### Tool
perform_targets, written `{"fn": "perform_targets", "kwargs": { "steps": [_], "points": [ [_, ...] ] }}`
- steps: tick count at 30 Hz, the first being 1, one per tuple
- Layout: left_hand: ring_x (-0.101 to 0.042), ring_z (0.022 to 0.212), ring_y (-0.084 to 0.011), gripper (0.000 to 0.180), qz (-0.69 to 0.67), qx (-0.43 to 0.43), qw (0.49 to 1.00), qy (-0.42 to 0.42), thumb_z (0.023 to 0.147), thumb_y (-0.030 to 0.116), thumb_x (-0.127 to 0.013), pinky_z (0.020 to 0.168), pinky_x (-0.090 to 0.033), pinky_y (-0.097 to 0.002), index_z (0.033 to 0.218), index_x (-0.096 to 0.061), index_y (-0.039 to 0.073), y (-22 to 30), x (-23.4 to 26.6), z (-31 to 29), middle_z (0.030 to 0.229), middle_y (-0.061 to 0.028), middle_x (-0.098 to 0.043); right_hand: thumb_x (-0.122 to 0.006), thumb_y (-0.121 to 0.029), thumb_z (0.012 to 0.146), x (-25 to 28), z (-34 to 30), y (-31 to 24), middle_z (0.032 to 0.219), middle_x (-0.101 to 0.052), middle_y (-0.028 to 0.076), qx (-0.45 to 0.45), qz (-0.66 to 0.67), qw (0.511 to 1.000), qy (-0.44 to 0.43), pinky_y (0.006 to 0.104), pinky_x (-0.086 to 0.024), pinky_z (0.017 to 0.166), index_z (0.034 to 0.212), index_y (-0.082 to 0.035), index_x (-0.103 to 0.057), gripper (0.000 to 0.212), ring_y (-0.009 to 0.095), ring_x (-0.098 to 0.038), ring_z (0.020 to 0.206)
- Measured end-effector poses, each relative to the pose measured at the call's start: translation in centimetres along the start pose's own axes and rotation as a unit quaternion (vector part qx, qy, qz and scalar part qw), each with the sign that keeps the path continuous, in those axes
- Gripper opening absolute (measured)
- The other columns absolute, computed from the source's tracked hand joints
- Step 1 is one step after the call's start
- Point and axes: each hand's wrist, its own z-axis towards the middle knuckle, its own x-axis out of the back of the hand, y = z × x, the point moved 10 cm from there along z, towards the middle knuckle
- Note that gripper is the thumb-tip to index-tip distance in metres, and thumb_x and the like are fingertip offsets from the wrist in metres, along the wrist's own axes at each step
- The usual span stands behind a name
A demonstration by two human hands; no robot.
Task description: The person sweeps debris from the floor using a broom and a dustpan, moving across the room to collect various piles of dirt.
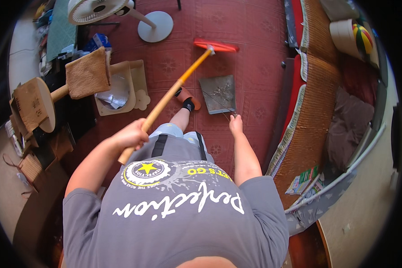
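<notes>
My left hand (135, 134) is closed round the upper part of a wooden-handled broom (165, 99). The broom's red head (221, 46) rests on the floor just beyond the dustpan and looks slightly blurred. Closed on the thin wire handle of a grey metal dustpan (228, 103) is my right hand (236, 123). The pan lies on the floor ahead of me, its open side facing the broom head, with small debris (221, 87) scattered in it.
Patterned red flooring (254, 58) spreads ahead. A cat tree (88, 73) stands at the left, and a white fan (155, 27) at the far left. Along the right runs a sofa with a brown woven cover (319, 76). My slippered foot (190, 99) is left of the dustpan.
</notes>
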Motion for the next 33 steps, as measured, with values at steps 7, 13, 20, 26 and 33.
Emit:
{"fn": "perform_targets", "kwargs": {
  "steps": [7, 13, 20, 26, 33],
  "points": [
    [-0.038, 0.031, -0.0071, 0.030, -0.486, 0.074, 0.844, -0.213, 0.065, -0.010, -0.045, 0.025, -0.029, -0.0205, 0.093, -0.040, 0.002, -1.9, -3.0, -6.8, 0.053, -0.0038, -0.043, -0.052, -0.022, 0.083, -1.4, -0.3, 1.7, 0.094, -0.055, 0.028, -0.032, -0.031, 0.998, -0.037, 0.0455, -0.041, 0.078, 0.096, 0.004, -0.042, 0.030, 0.042, -0.052, 0.092],
    [-0.037, 0.029, -0.0065, 0.030, -0.303, -0.016, 0.950, -0.069, 0.061, -0.009, -0.047, 0.026, -0.028, -0.0168, 0.090, -0.042, -0.001, -2.6, -0.3, -8.3, 0.055, -0.0060, -0.048, -0.050, -0.022, 0.084, -1.6, -0.3, 1.7, 0.097, -0.054, 0.028, -0.053, -0.053, 0.996, -0.058, 0.0446, -0.041, 0.080, 0.098, 0.003, -0.040, 0.031, 0.042, -0.050, 0.095],
    [-0.035, 0.031, -0.0094, 0.030, -0.051, -0.011, 0.997, 0.066, 0.063, -0.005, -0.049, 0.028, -0.028, -0.0226, 0.085, -0.034, 0.011, 4.5, 4.9, -1.8, 0.050, -0.0018, -0.038, -0.050, -0.022, 0.084, -1.3, -0.4, 1.3, 0.099, -0.054, 0.027, -0.048, -0.047, 0.996, -0.058, 0.0445, -0.041, 0.081, 0.099, 0.003, -0.039, 0.031, 0.041, -0.051, 0.096],
    [-0.039, 0.032, -0.0101, 0.031, -0.068, 0.030, 0.997, 0.036, 0.064, -0.009, -0.050, 0.030, -0.033, -0.0225, 0.085, -0.036, 0.009, 0.8, 1.0, 0.0, 0.054, -0.0023, -0.042, -0.051, -0.021, 0.084, -1.5, -0.6, 1.7, 0.098, -0.054, 0.028, -0.041, -0.030, 0.997, -0.053, 0.0446, -0.041, 0.080, 0.098, 0.004, -0.039, 0.031, 0.041, -0.051, 0.095],
    [-0.034, 0.029, -0.0053, 0.021, -0.496, 0.097, 0.838, -0.208, 0.073, -0.005, -0.042, 0.022, -0.022, -0.0189, 0.093, -0.042, 0.001, -1.7, -3.0, -7.1, 0.052, -0.0033, -0.040, -0.050, -0.021, 0.084, -1.8, -0.8, 1.8, 0.097, -0.054, 0.029, -0.040, -0.022, 0.997, -0.056, 0.0435, -0.041, 0.081, 0.098, 0.004, -0.040, 0.031, 0.042, -0.050, 0.097]
  ]
}}
